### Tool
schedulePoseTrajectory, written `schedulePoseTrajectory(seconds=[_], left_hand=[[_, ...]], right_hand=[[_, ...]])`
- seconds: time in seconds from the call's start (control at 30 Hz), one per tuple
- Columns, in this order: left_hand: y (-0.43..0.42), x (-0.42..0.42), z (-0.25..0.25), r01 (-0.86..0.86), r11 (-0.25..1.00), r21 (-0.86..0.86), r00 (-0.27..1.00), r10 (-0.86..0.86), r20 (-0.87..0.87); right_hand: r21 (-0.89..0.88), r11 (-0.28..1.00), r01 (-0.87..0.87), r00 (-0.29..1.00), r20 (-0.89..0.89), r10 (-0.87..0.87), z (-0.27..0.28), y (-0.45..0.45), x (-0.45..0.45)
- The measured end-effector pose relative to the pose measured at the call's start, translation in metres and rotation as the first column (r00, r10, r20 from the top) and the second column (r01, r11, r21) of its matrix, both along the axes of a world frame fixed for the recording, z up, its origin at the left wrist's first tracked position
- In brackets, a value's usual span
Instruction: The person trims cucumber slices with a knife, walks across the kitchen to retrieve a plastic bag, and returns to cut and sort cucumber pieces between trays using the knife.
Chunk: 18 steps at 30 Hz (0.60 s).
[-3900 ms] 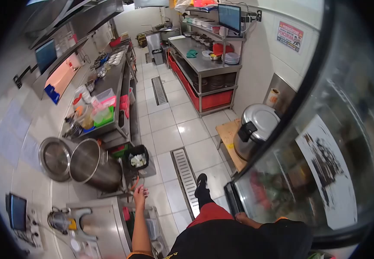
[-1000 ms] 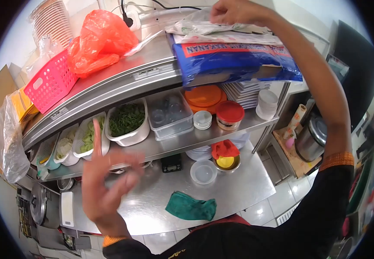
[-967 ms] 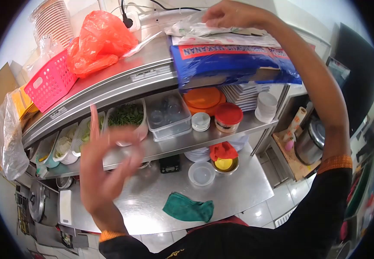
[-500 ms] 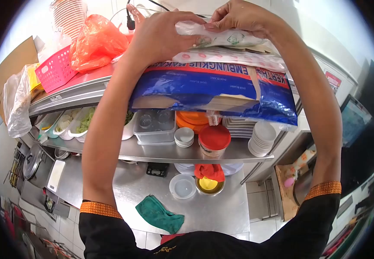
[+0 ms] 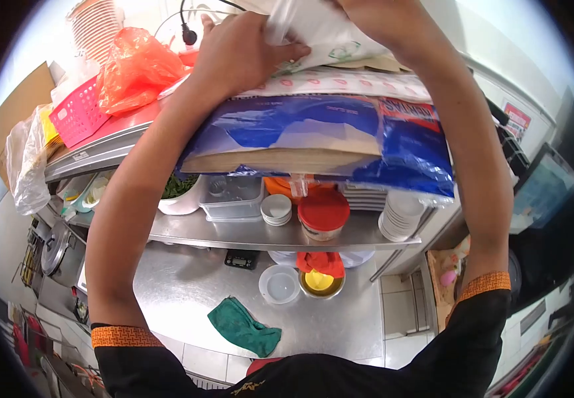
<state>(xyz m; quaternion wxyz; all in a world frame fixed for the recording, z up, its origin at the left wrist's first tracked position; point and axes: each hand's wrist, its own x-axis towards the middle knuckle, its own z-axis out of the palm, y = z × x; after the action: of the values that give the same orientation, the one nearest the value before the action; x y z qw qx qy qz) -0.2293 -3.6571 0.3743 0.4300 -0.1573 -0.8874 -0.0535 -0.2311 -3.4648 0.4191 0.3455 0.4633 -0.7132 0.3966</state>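
A white, partly see-through plastic packet with green print (image 5: pixel 330 41) lies on top of the stacked packs on the upper shelf. My left hand (image 5: pixel 240 53) is closed on its left side, the thumb pressed over the front. At its upper right, my right hand (image 5: pixel 393 23) grips the raised plastic; its fingertips are cut off by the top of the view. Beneath lie a white wrapper with a red pattern (image 5: pixel 346 82) and a large blue plastic pack of brown wrapping paper (image 5: pixel 287 126), which overhangs the shelf edge.
Left on the shelf are a pink basket (image 5: pixel 74 116), an orange plastic bag (image 5: pixel 134 73) and stacked cups (image 5: pixel 93 30). Lower down stand a red-lidded tub (image 5: pixel 324 209), clear containers (image 5: pixel 234 199) and small bowls (image 5: pixel 276 208). A green cloth (image 5: pixel 244 326) lies on the steel counter (image 5: pixel 174 292).
The plastic packet's upper part has been pulled up, and my right hand has risen toward the top edge. My left forearm has shifted left, and the blue pack's front shows more brown paper.
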Motion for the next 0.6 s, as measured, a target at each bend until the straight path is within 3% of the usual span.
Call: schedulePoseTrajectory(seconds=[0.07,0.17,0.2,0.27,0.3,0.33,0.37,0.4,0.43,0.47,0.5,0.53,0.57,0.6], left_hand=[[-0.008,-0.014,-0.005,0.135,0.987,0.083,0.989,-0.129,-0.075],[-0.012,-0.016,0.003,0.049,0.997,-0.061,0.998,-0.046,0.046],[-0.008,-0.011,0.005,0.043,0.992,-0.117,0.994,-0.031,0.103],[0.003,0.019,0.009,0.129,0.991,-0.032,0.984,-0.124,0.131],[-0.004,-0.007,0.001,0.219,0.974,-0.055,0.975,-0.218,0.039],[-0.015,-0.027,0.000,0.335,0.937,-0.103,0.942,-0.332,0.048],[-0.018,-0.040,0.000,0.131,0.974,-0.183,0.989,-0.142,-0.044],[-0.013,-0.030,0.001,0.065,0.987,-0.149,0.998,-0.067,-0.009],[-0.008,-0.015,0.005,0.226,0.973,-0.041,0.971,-0.222,0.086],[-0.029,-0.076,0.003,0.503,0.864,0.022,0.854,-0.500,0.144],[-0.029,-0.086,0.005,0.510,0.858,0.058,0.836,-0.510,0.204],[-0.032,-0.090,0.013,0.511,0.855,0.086,0.815,-0.514,0.266],[-0.037,-0.118,0.017,0.642,0.746,0.174,0.703,-0.664,0.254],[-0.039,-0.139,0.017,0.698,0.684,0.214,0.631,-0.728,0.268]], right_hand=[[-0.270,0.963,-0.025,0.999,-0.052,0.011,-0.001,-0.002,0.020],[-0.570,0.820,-0.052,0.971,-0.222,-0.093,-0.001,0.017,0.055],[-0.657,0.743,-0.130,0.953,-0.289,-0.089,-0.001,0.030,0.064],[-0.766,0.583,-0.273,0.890,-0.431,-0.150,-0.002,0.064,0.092],[-0.878,0.340,-0.338,0.890,-0.415,-0.189,-0.002,0.070,0.128],[-0.882,0.291,-0.371,0.837,-0.454,-0.307,-0.009,0.086,0.155],[-0.883,0.243,-0.400,0.773,-0.468,-0.429,-0.016,0.102,0.182],[-0.840,0.255,-0.478,0.690,-0.539,-0.483,-0.028,0.138,0.202],[-0.868,0.320,-0.379,0.642,-0.496,-0.585,-0.046,0.136,0.222],[-0.879,0.345,-0.330,0.671,-0.475,-0.569,-0.067,0.152,0.234],[-0.890,0.452,0.062,0.338,-0.408,-0.848,-0.106,0.167,0.247],[-0.833,0.318,0.453,-0.089,-0.397,-0.913,-0.152,0.182,0.261],[-0.667,0.304,0.680,-0.096,-0.492,-0.865,-0.187,0.178,0.281],[-0.288,0.374,0.882,0.240,-0.408,-0.881,-0.216,0.149,0.308]])
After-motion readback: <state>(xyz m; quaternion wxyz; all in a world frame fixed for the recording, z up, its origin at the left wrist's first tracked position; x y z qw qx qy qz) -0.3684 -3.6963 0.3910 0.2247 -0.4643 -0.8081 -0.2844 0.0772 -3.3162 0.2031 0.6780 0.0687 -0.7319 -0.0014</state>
